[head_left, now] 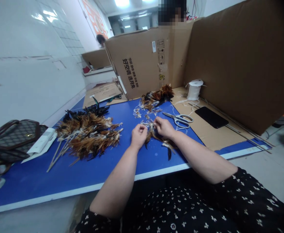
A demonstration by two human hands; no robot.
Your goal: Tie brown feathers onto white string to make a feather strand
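My left hand is closed in a pinch above the blue table, and what its fingertips hold is too small to make out. Close beside it, my right hand has its fingers pinched at the pale ends of some brown feathers. More loose feathers, one of them dark, lie under and below the right wrist. Just beyond that hand rest scissors with grey-white handles, blades partly spread. Behind both hands sits a heap of reddish-brown feathers with pale string-like ends.
Feather bunches on sticks cover the table's left part, near a patterned handbag. At right, a white spool, a black phone and thin rods lie on cardboard. Tall cardboard panels stand behind; people are beyond.
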